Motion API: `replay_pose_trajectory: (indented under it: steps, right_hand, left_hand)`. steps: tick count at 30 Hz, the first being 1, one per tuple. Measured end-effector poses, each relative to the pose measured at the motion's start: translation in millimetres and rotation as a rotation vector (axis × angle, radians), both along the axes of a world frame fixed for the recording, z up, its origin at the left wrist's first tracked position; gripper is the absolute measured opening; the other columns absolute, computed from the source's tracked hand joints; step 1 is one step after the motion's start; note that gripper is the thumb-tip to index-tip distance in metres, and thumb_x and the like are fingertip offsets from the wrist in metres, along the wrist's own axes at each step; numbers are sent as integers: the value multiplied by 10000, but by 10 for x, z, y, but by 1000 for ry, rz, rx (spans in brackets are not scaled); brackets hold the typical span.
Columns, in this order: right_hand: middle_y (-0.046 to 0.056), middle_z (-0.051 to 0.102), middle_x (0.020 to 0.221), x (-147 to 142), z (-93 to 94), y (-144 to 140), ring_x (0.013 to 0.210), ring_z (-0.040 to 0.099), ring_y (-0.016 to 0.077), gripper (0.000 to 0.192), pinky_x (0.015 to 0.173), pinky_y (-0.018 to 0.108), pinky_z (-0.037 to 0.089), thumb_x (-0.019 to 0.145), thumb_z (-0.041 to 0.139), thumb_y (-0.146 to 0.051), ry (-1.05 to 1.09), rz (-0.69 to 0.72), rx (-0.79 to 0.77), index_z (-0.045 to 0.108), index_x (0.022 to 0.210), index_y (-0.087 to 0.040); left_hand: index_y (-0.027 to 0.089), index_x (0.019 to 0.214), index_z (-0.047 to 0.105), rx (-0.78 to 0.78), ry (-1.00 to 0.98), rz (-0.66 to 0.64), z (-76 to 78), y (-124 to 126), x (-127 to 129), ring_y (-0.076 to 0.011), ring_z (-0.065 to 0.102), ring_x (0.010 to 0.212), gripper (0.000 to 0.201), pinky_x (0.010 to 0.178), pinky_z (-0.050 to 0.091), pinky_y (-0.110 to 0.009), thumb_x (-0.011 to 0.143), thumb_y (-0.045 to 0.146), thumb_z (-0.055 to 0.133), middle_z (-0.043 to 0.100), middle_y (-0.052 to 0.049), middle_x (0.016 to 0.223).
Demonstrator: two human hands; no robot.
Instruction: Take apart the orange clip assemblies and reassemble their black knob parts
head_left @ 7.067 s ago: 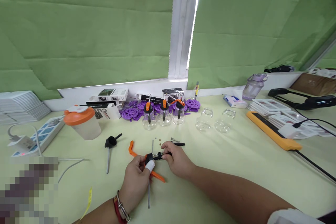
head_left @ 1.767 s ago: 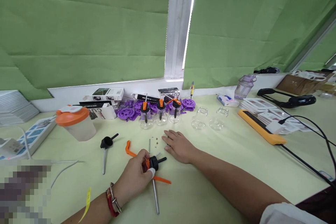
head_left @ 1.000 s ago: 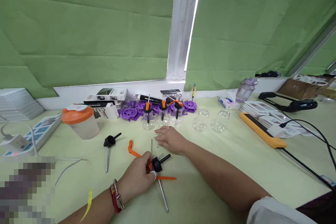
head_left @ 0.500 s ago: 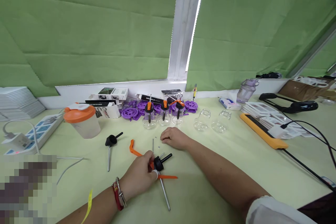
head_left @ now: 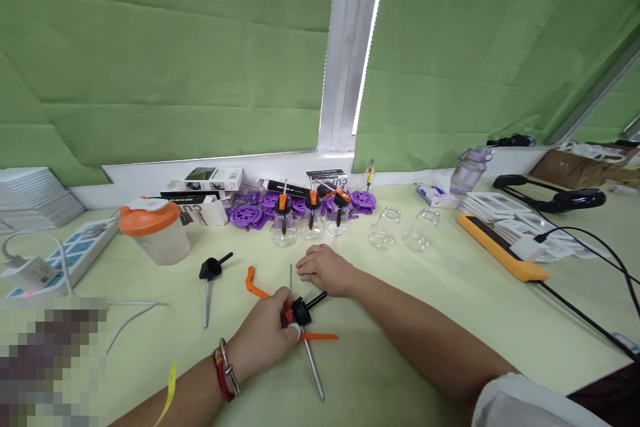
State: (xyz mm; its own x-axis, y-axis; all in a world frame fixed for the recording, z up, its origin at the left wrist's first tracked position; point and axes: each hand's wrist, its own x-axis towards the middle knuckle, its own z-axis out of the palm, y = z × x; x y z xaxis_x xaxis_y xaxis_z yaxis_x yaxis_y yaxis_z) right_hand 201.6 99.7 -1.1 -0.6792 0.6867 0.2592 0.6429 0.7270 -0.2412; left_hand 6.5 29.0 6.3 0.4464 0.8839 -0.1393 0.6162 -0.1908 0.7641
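While the left hand [head_left: 267, 337] curled around it, a small black pump head [head_left: 301, 311] with an orange lever and a long metal tube sat low at the centre of the pale green counter [head_left: 425, 320], its tube slanting toward the viewer. The left fingers [head_left: 287, 320] were pinching this part (one fingertip wore a white wrap). Just beyond it, the right hand [head_left: 325, 269] lay palm down on the counter, its fingers pressed together and bent over a spot where tiny loose pieces lay; whether it gripped any of them could not be told. A thin metal rod [head_left: 291, 275] lay beside that hand, and a loose orange lever [head_left: 253, 283] lay to its left. Farther left lay another black pump head [head_left: 211, 270] with its own tube. Behind the hands stood three small glass bottles with orange-and-black tops [head_left: 311, 221], then two bare glass bottles [head_left: 403, 233] to their right. Purple plastic discs [head_left: 250, 215] and small boxes [head_left: 210, 180] lined the window ledge. An orange-lidded tub [head_left: 153, 232] stood at the left, near a power strip [head_left: 75, 255].
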Motion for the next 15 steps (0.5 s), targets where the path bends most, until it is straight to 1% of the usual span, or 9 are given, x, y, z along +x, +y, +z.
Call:
replay_pose_trajectory:
  steps: [5,10,12,15]
  right_hand:
    - [6,692,958,-30,-40,49,900,570,154,127,862,311,343,811,576,-253,66,-13,-8,682,752,-213]
    - [18,701,929,-44,-65,112,886,599,158,99,867,318,359,785,599,-214,100,-16,-29,690,746,-212]
    - [31,697,952,-26,-20,87,897,600,163,110,876,329,364,795,586,-214,125,-16,-47,694,779,-212]
    - [49,692,969,25,126,-20,925,590,167,155,881,324,381,823,546,-220,228,-43,-95,695,862,-208]
  left_hand:
    - [196,751,418,-2,-15,0,-7,-2,-4,-115,423,566,125,501,302,-223,650,147,474,448,44,636]
    - [199,761,436,-6,-25,-6,6,-15,-11,-120,431,578,138,503,299,-222,640,140,468,452,43,640]
    - [199,755,437,-8,-24,-6,14,-11,-8,-119,429,577,129,503,298,-222,644,145,473,454,43,640]
    - [198,748,436,-3,-25,-7,11,0,-9,-116,424,572,114,501,295,-220,653,155,480,455,43,640]
